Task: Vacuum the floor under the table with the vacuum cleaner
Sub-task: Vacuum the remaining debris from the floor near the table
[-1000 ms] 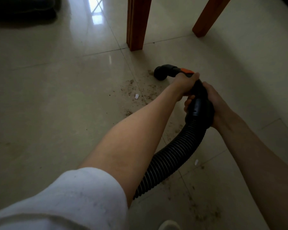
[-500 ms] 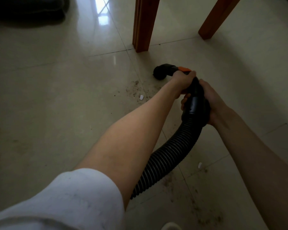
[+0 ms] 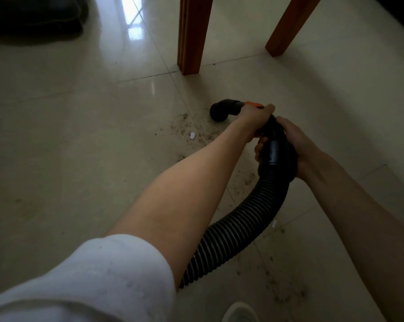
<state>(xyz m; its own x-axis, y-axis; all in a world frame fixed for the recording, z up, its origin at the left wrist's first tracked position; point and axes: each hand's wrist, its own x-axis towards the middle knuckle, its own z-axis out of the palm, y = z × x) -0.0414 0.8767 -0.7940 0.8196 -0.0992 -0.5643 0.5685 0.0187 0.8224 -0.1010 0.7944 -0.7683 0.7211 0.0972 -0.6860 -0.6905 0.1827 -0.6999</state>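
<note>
Both hands wrapped round the black vacuum handle. Left hand [image 3: 256,118] clamped on the forward part, just behind the orange tab [image 3: 254,104]; right hand [image 3: 294,145] gripping the thick black cuff [image 3: 274,152] where the ribbed hose [image 3: 238,231] joins, fingers curled underneath. Black elbow nozzle [image 3: 220,110] low over the tiled floor [image 3: 68,135], mouth pointing down at the near edge of the debris, close in front of the nearer wooden table leg [image 3: 193,36]; contact with the tile impossible to judge. Second table leg [image 3: 289,26] further right, toward the far edge of the floor.

Compared with half a second ago: same grip from both hands, nozzle in much the same spot relative to the nearer leg, slightly nearer the scattered dirt [image 3: 184,126]. White scrap [image 3: 192,135] lying untouched left of the left forearm. More dirt specks and another white bit [image 3: 274,223] beside the hose, toward the near right of the floor. White sleeve [image 3: 91,275] filling the near left corner; pale shoe tip [image 3: 240,312] at the bottom edge. Dark bundle [image 3: 33,17] in the far left corner.
</note>
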